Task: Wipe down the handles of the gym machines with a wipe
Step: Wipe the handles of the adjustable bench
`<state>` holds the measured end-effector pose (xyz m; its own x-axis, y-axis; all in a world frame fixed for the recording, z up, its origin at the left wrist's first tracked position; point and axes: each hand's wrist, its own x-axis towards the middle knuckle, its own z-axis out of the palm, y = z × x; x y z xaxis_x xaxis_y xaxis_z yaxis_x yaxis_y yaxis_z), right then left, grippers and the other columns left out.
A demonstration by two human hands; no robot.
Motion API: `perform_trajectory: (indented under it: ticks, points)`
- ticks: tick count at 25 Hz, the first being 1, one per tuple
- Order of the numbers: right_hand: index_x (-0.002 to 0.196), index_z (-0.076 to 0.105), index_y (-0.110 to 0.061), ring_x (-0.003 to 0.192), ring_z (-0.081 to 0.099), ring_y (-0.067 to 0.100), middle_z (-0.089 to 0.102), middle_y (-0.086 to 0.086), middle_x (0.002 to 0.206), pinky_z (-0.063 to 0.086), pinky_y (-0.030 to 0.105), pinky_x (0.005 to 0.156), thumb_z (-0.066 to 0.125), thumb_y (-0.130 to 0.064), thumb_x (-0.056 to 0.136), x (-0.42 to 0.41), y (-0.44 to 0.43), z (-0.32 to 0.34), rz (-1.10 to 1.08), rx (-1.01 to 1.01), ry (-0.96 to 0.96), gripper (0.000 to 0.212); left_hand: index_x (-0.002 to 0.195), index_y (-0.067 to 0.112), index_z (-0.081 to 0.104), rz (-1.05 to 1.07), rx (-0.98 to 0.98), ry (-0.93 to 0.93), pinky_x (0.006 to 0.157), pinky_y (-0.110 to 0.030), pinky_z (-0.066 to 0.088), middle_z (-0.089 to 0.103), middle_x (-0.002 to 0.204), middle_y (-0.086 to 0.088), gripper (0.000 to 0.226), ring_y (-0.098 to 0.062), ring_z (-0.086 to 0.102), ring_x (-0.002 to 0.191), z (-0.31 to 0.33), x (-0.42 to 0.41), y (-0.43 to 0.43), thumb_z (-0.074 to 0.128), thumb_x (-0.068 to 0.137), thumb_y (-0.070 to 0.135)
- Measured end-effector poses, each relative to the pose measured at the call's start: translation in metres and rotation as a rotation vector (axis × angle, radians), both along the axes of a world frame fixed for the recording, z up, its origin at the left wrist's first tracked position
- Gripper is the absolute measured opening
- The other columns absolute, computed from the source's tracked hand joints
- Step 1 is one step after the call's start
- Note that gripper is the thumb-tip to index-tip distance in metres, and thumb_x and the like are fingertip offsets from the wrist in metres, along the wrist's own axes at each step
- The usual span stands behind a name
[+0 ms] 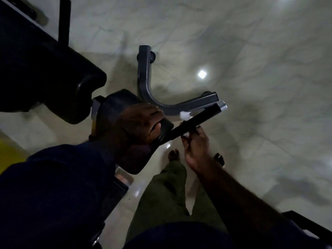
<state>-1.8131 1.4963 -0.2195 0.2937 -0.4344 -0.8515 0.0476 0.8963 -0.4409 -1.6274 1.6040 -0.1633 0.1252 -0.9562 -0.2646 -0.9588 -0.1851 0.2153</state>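
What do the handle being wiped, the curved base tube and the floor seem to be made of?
Handle: looks like a matte black rubber or foam grip, with a shiny metal end cap. Base tube: grey painted metal, probably steel, smooth with a soft sheen. Floor: polished marble or marble-look tile, veined, with joints and lamp reflections.

A long dark navy sleeve (62, 177) covers the left arm, with loose olive-green trousers (167, 194) above a bare foot (173, 155).

Two hands (left hand (140, 121), right hand (195, 150)), one handle (206, 114), one wipe (185, 115), one grey floor tube (145, 78), one bare foot (173, 155).
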Motion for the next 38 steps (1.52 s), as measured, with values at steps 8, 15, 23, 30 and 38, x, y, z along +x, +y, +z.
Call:
perform_trajectory:
  ticks: [8, 15, 23, 30, 38]
  points:
    - [0.126, 0.07, -0.006, 0.12, 0.067, 0.022, 0.071, 0.013, 0.129, 0.05, 0.024, 0.1, 0.05, 0.011, 0.084, -0.028, -0.108, -0.016, 0.049, 0.108, -0.357, 0.049, 0.126, 0.012, 0.067, 0.033, -0.024, -0.07, 0.085, -0.047, 0.054, 0.07, 0.122, -0.012, 0.05, -0.035, 0.067, 0.104, -0.006, -0.001, -0.001, 0.042, 0.095, 0.041]
    - [0.112, 0.074, -0.016, 0.095, 0.063, 0.022, 0.069, 0.01, 0.105, 0.053, 0.045, 0.091, 0.061, -0.024, 0.094, -0.043, -0.159, -0.026, 0.607, -0.669, 0.06, 0.024, 0.109, 0.023, 0.07, 0.341, 0.201, -0.195, 0.097, -0.045, 0.045, 0.072, 0.111, -0.002, 0.057, -0.029, 0.064, 0.111, -0.007, -0.038, -0.037, 0.034, 0.089, 0.062]
    - [0.095, 0.078, -0.014, 0.08, 0.064, 0.001, 0.076, -0.005, 0.09, 0.042, 0.007, 0.078, 0.069, -0.011, 0.092, -0.061, -0.224, 0.063, 1.264, -1.117, 0.01, 0.01, 0.131, 0.014, 0.06, 1.012, 0.058, 0.494, 0.092, -0.036, 0.05, 0.068, 0.121, -0.009, 0.046, -0.027, 0.065, 0.114, -0.011, -0.161, -0.122, 0.063, 0.097, 0.044]
    - [0.132, 0.062, 0.0, 0.123, 0.067, 0.028, 0.07, 0.013, 0.13, 0.051, 0.038, 0.105, 0.053, -0.03, 0.106, -0.025, -0.333, 0.148, 0.771, -0.291, -0.339, 0.04, 0.099, 0.017, 0.072, 1.157, -0.396, 1.091, 0.079, -0.03, 0.047, 0.077, 0.104, -0.007, 0.032, -0.018, 0.069, 0.089, 0.091, -0.097, -0.234, 0.077, 0.075, 0.038]
    - [0.114, 0.075, -0.001, 0.119, 0.066, 0.039, 0.075, 0.018, 0.118, 0.046, 0.041, 0.091, 0.068, -0.034, 0.091, 0.074, -0.439, 0.204, 1.019, -0.734, -0.297, 0.041, 0.106, 0.015, 0.074, 0.983, -0.518, 1.409, 0.1, -0.049, 0.054, 0.078, 0.109, -0.011, 0.028, -0.034, 0.074, 0.107, 0.127, -0.007, -0.353, 0.082, 0.088, 0.035]
